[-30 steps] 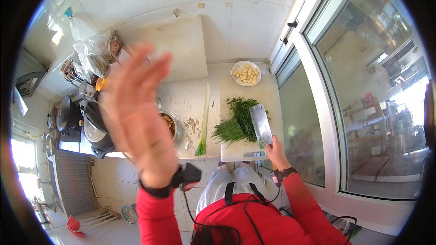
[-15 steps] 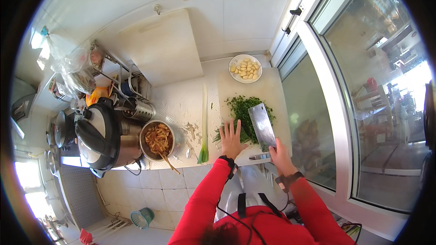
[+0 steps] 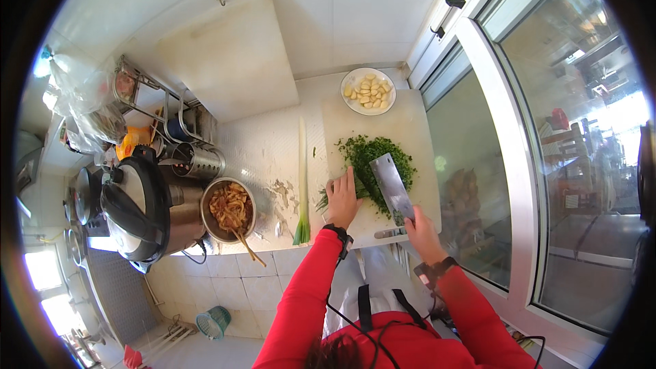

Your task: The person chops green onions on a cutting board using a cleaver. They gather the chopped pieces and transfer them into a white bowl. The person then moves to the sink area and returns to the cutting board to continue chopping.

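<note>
My right hand (image 3: 424, 236) grips the handle of a cleaver (image 3: 391, 183), whose broad blade lies over the chopped green herbs (image 3: 376, 157) on a white cutting board (image 3: 425, 164). Just left of the blade, my left hand (image 3: 344, 201) rests on the uncut part of the bunch of herbs (image 3: 322, 199), fingers drawn together and pressed down on it. Thin stems poke out on its left side. What lies beneath the palm is hidden. Beyond the herbs, a white plate (image 3: 346, 101) holds peeled garlic cloves (image 3: 369, 91).
A leek (image 3: 303, 184) lies left of the board. Further left stand a metal bowl (image 3: 251, 222) of brownish food strips with chopsticks (image 3: 251, 249) and an electric pressure cooker (image 3: 184, 215). A second cutting board (image 3: 232, 61) leans on the wall; a framed window (image 3: 471, 184) borders the right.
My left hand has gone from spread fingers to fingers drawn together on the herbs. The cleaver remains in my right hand, over the chopped pile. The view has shifted slightly.
</note>
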Available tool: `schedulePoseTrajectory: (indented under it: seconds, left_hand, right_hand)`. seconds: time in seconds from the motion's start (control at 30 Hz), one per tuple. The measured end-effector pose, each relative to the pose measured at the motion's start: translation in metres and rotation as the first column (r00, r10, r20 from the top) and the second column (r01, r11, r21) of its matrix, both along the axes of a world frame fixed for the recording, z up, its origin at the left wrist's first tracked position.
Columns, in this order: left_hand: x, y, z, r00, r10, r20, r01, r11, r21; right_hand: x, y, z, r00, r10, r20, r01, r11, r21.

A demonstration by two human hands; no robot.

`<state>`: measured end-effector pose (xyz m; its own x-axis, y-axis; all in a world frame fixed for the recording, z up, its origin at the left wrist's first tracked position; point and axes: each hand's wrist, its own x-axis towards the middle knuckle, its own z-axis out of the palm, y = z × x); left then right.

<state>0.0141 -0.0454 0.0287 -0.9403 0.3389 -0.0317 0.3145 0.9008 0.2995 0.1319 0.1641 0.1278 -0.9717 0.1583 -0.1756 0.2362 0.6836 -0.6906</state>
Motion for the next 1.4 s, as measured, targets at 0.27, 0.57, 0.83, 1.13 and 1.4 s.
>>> schedulePoseTrajectory:
  seconds: [0.27, 0.57, 0.83, 1.13, 1.4]
  left_hand:
    - [0.014, -0.007, 0.010, 0.983, 0.158, -0.091, -0.134, 0.964, 0.230]
    - [0.001, 0.028, -0.029, 0.810, 0.583, -0.054, -0.528, 0.768, 0.363]
    - [-0.006, 0.037, -0.034, 0.799, 0.583, -0.147, -0.549, 0.807, 0.218]
    - [-0.007, 0.038, -0.036, 0.816, 0.553, -0.169, -0.520, 0.830, 0.201]
    - [-0.007, 0.038, -0.039, 0.796, 0.574, -0.191, -0.545, 0.818, 0.185]
  right_hand:
    - [-0.016, -0.022, -0.004, 0.999, 0.053, -0.011, -0.052, 0.992, 0.117]
    - [-0.044, -0.045, 0.008, 0.984, 0.178, 0.017, -0.177, 0.953, 0.246]
    - [-0.055, -0.045, 0.001, 0.963, 0.200, 0.179, -0.243, 0.933, 0.265]
    - [-0.072, -0.071, -0.055, 0.987, 0.101, 0.125, -0.124, 0.973, 0.192]
    - [-0.082, -0.059, -0.042, 0.987, 0.142, 0.080, -0.155, 0.970, 0.188]
